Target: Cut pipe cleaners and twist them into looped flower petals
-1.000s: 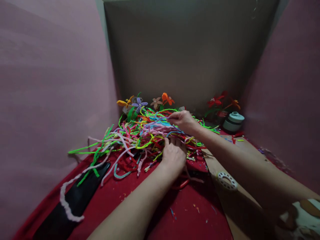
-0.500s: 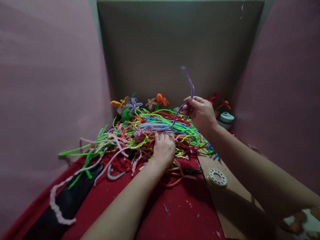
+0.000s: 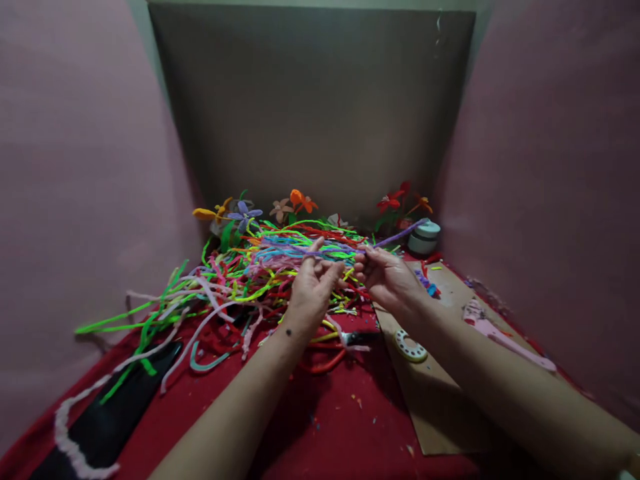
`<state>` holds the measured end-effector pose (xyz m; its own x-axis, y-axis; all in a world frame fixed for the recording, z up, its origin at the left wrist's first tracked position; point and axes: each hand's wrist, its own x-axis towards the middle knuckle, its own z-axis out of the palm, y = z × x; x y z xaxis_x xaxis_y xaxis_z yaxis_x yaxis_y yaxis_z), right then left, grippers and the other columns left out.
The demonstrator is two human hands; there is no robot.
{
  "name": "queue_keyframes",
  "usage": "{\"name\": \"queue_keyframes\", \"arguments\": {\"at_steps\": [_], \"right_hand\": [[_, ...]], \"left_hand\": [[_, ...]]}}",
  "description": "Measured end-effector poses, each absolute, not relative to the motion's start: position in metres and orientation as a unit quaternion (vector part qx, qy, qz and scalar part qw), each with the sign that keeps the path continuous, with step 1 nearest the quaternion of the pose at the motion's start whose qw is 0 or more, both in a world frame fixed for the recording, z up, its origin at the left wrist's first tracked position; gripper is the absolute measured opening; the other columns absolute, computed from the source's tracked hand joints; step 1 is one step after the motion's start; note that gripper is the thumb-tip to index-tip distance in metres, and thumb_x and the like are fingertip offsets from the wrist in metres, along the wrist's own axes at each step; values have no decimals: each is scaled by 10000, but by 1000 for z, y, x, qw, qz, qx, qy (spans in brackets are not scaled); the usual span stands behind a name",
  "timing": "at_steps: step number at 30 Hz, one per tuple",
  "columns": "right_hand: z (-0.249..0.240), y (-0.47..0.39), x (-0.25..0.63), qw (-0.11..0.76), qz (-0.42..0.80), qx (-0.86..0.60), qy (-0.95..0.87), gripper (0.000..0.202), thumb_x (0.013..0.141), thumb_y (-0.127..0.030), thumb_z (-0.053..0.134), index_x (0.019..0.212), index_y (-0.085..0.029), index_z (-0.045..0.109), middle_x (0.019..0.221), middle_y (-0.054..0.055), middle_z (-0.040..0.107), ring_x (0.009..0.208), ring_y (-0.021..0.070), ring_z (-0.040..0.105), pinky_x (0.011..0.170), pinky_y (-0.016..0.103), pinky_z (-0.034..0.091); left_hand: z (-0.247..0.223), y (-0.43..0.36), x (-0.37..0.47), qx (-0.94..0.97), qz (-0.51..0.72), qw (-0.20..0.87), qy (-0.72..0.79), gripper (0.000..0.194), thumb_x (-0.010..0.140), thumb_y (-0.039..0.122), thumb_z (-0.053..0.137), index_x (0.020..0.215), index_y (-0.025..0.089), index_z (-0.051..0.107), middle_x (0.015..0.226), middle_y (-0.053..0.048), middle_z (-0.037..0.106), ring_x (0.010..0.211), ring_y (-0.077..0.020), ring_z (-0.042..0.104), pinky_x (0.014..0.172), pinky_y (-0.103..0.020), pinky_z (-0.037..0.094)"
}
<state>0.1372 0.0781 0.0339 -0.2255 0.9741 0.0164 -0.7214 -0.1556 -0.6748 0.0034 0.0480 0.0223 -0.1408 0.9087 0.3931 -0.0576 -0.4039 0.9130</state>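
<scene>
My right hand (image 3: 387, 277) pinches a purple pipe cleaner (image 3: 400, 235) between thumb and fingertips. One end slants up to the right, while the other runs left toward my left hand (image 3: 313, 283). That hand has its index finger stretched out and thumb apart, close to the purple strand. Whether it touches the strand, I cannot tell. Below and behind both hands spreads a tangled heap of pipe cleaners (image 3: 270, 263) in green, yellow, pink, red and blue. Scissors with red and yellow handles (image 3: 325, 365) lie partly under the heap's near edge.
At the back stand pipe-cleaner flowers (image 3: 244, 215) and a pale lidded jar (image 3: 424, 239). On the right, a brown board (image 3: 440, 427) bears a white ring with holes (image 3: 411, 346) and a pink-handled tool (image 3: 515, 343). A black flat object (image 3: 117, 413) lies left on the red cloth (image 3: 360, 433).
The purple pipe cleaner has gone from raised upright to nearly level. My right hand has come down and my left hand has opened its fingers near the strand. The view has shifted right.
</scene>
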Motion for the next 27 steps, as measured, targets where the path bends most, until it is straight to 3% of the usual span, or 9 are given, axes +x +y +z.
{"name": "queue_keyframes", "arguments": {"at_steps": [3,8,14,18,20,23,27], "right_hand": [[24,73,137,557,751,-214,-284,159,816,-104,489,704,-118,600,562,38,635,484,115,582,478,210,470],[17,78,141,584,759,-190,-213,255,864,-113,427,688,-141,609,612,35,663,559,131,617,616,277,523],[16,82,148,588,777,-162,-157,379,935,-199,317,665,-137,576,720,94,690,748,185,652,742,379,523],[16,79,148,579,790,-154,-135,392,942,-244,318,606,-163,505,511,30,572,628,167,611,700,364,522],[17,76,147,572,797,-133,-139,407,949,-271,301,593,-176,472,455,-10,479,527,134,537,652,323,512],[22,65,146,546,815,-80,-175,453,957,-302,262,545,-178,402,446,-36,364,448,99,393,560,258,458],[30,51,145,537,804,-54,-250,481,942,-341,321,490,-176,316,448,-44,283,438,99,285,516,257,385]], "left_hand": [[23,47,3,512,666,397,369,289,809,393,550,947,158,647,686,-1,627,543,-84,542,544,-208,424],[18,51,3,429,685,485,332,300,767,419,601,748,128,672,664,-35,662,608,-125,616,572,-227,477],[19,59,4,280,692,600,286,263,876,273,474,751,117,645,742,-64,696,734,-154,664,724,-301,517],[27,62,-2,173,717,625,255,295,916,262,388,788,128,617,740,-54,688,734,-142,661,741,-307,517],[31,61,-6,153,717,640,232,314,928,269,351,807,120,599,618,-19,635,603,-105,622,678,-272,518],[36,57,-9,181,708,656,188,308,938,231,321,810,101,569,438,58,440,383,-45,423,477,-175,428],[39,53,-13,219,714,635,200,282,931,207,345,748,104,535,397,94,268,325,-36,253,370,-164,290]]}}
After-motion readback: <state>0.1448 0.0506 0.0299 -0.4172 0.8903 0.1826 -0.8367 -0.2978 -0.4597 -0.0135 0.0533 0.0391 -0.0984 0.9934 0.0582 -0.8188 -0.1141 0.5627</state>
